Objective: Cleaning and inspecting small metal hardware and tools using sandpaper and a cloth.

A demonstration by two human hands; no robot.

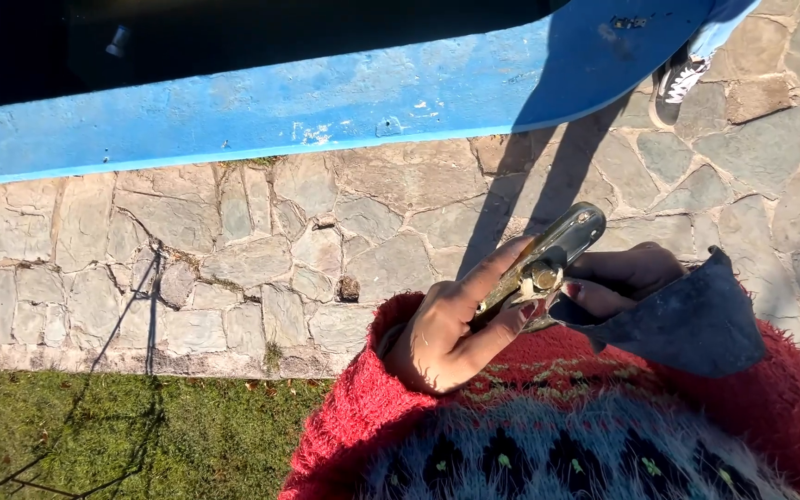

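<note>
Over stone paving beside blue wall, left hand clenched round metal tool – tip pointing up-right, right hand pinching dark leather piece against it, red fuzzy sweater below

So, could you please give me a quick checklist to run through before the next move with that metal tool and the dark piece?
1. Left hand grips the metal tool: ok, its fingers wrap around the handle.
2. Right hand holds the dark flat piece: ok, pinched at its edge.
3. Piece meets the tool at its pivot: cannot tell, fingers hide the contact.
4. Tool's tip clear of both hands: ok, it sticks out above them.
5. Lighting on the work: ok, direct sun.
6. Stone paving below free of loose things: ok, only stones and grass.
</note>
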